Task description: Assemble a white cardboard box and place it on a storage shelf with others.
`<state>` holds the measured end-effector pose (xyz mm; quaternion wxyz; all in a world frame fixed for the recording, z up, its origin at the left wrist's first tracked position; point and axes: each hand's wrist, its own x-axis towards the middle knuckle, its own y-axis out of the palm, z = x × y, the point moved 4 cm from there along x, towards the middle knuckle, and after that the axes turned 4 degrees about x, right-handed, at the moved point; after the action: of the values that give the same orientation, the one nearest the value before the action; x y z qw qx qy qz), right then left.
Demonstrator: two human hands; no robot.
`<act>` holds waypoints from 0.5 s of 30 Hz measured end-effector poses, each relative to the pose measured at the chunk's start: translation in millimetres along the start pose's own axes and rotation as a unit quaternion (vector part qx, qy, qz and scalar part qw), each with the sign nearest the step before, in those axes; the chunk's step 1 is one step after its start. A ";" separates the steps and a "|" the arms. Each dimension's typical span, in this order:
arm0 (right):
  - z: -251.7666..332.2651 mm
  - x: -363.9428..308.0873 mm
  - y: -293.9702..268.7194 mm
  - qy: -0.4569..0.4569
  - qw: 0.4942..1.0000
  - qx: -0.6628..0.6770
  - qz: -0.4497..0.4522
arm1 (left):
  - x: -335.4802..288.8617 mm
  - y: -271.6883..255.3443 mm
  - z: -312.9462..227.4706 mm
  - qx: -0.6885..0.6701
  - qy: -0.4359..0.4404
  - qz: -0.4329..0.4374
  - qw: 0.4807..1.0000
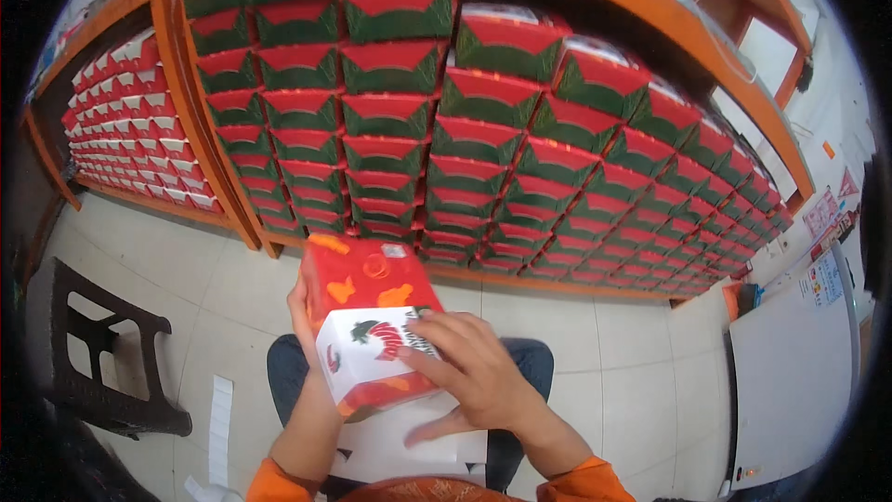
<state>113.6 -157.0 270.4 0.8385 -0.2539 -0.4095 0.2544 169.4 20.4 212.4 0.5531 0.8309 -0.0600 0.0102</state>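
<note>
Above my lap I hold a red cardboard box (372,274) with orange shapes printed on it, tilted. Its near part carries a white panel (358,339) with a printed red and green picture. My left hand (305,323) is closed round the box's left side, with most of its fingers hidden behind it. On the right edge of the white panel lie the spread fingers of my right hand (469,367), its thumb apart and lower down. Beneath the box, a white card or sheet (409,442) rests on my lap.
An orange wooden shelf (172,84) ahead holds many stacked red and green boxes (390,65). More red and white boxes (139,130) fill its left bay. A dark plastic stool (111,353) stands left, near a white paper strip (220,428). A white cabinet-like unit (794,372) stands right.
</note>
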 end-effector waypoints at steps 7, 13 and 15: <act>40.1 24.2 -120.3 -0.032 0.923 -0.172 -0.344 | 81.5 159.5 -72.6 0.640 0.511 0.109 0.563; 72.9 129.9 -157.5 -0.180 0.878 -0.366 -0.250 | 190.9 174.2 -83.2 0.735 0.482 0.091 0.468; 64.0 159.4 -149.2 -0.137 0.868 -0.435 -0.196 | 190.1 163.2 -77.5 0.696 0.541 0.132 0.453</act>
<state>179.4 -152.6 488.2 0.6112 -0.4704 -0.6305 -0.0875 343.8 12.7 408.1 -0.2966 0.7479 0.1694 0.5691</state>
